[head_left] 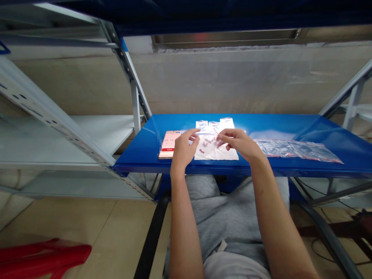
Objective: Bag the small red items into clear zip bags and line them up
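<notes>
A white sheet (pixel 216 155) lies near the front edge of the blue shelf top, with small reddish bead-like pieces (pixel 205 143) scattered over it. My left hand (pixel 186 149) hovers at the sheet's left edge, fingers curved and apart, with nothing visible in them. Over the right side of the sheet, my right hand (pixel 236 142) pinches a thin reddish strand (pixel 215 131) between thumb and forefinger; its exact kind is too small to tell. Behind the sheet are several small clear plastic bags (pixel 201 124), their contents washed out by glare.
Left of the sheet, a phone (pixel 171 141) displays a timer. A row of flat clear bags with reddish edges (pixel 299 149) stretches along the right. The blue shelf top (pixel 279 124) has metal uprights (pixel 128 69) at its sides and another shelf overhead. A red plastic stool (pixel 43 254) stands lower left.
</notes>
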`<act>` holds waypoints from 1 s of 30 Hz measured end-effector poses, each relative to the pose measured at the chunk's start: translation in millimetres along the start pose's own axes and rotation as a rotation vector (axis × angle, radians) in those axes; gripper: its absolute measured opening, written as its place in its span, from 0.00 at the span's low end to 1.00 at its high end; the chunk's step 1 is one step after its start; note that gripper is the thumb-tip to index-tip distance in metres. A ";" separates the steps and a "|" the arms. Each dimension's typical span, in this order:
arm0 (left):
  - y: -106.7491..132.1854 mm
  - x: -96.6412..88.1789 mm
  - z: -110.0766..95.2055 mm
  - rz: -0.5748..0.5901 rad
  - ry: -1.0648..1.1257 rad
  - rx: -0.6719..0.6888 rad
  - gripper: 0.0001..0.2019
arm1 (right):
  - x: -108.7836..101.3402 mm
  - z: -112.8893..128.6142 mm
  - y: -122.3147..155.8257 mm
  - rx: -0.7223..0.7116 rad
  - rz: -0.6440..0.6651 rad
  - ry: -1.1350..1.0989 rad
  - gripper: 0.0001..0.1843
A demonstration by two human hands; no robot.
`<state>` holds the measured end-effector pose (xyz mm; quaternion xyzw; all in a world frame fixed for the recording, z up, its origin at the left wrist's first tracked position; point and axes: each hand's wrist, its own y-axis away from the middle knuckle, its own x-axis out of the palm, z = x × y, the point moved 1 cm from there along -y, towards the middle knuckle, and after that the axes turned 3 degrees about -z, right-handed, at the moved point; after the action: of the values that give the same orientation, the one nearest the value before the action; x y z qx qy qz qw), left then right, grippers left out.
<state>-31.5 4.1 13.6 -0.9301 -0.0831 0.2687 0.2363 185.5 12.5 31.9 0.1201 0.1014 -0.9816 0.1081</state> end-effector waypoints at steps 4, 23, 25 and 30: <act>-1.2 3.3 1.4 -0.016 -0.050 0.053 0.16 | -0.7 0.9 2.1 0.026 0.006 0.010 0.18; 3.1 26.2 -24.5 0.187 0.031 0.043 0.32 | -3.9 3.8 1.6 0.015 -0.058 -0.005 0.20; 2.9 29.0 -25.7 0.197 0.025 0.051 0.33 | -5.9 2.9 1.8 0.033 -0.059 -0.014 0.19; 2.9 34.4 -26.4 0.199 0.032 0.055 0.36 | -3.6 0.1 2.0 0.050 -0.050 -0.028 0.20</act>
<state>11.8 0.8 16.0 -0.9310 0.0211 0.2783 0.2352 189.4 11.3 32.6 0.1064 0.0785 -0.9878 0.0820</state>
